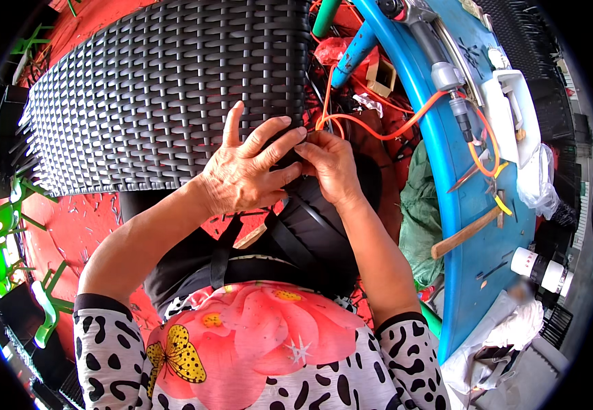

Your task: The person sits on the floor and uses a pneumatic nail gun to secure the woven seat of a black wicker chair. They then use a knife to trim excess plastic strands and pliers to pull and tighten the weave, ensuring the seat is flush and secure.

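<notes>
Head | left hand [241, 168] splayed at woven panel [153, 96] edge | right hand [332, 167] beside, grip unclear | blue table [470, 290] apart

Left hand [241, 171] back-up with fingers [232, 126] spread, right hand [334, 167] close beside, fingers curled.

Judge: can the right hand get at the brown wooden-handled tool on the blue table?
Probably yes: the brown wooden handle lies uncovered across the near rim of the blue table. The right hand would likely just have to leave the edge of the black woven panel.
</notes>
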`<state>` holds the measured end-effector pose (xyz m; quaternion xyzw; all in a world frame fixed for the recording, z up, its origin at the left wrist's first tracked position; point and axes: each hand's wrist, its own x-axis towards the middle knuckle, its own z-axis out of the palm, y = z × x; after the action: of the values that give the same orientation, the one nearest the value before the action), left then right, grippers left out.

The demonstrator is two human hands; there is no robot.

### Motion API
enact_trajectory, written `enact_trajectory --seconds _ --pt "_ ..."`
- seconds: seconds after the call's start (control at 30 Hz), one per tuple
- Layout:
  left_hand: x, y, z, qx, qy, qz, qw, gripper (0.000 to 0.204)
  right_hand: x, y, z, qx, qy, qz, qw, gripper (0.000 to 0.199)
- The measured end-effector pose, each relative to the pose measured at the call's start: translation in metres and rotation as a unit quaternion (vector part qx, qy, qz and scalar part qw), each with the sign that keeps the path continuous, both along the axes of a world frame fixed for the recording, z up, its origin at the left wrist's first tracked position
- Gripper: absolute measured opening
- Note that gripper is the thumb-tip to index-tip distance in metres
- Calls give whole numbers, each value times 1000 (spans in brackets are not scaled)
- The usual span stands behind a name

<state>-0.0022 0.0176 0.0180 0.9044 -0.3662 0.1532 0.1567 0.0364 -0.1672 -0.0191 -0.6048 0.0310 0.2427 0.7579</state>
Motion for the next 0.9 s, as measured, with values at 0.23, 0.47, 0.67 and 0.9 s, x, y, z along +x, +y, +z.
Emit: enact_trajectory --seconds 0.23,0.47,0.67,0.9 --pt "14 7 -3 20 -66 -10 998 41 2 -2 0 5 11 9 1000 14" --pt "27 8 10 41 -26 -43 998 37 2 0 3 34 4 9 999 13" --pt "22 0 -1 26 -47 -3 999 39 -1 1 0 -6 -26 3 1000 14" --pt "-3 17 -15 30 -60 104 992 47 1 -2 4 -28 -59 11 998 16"
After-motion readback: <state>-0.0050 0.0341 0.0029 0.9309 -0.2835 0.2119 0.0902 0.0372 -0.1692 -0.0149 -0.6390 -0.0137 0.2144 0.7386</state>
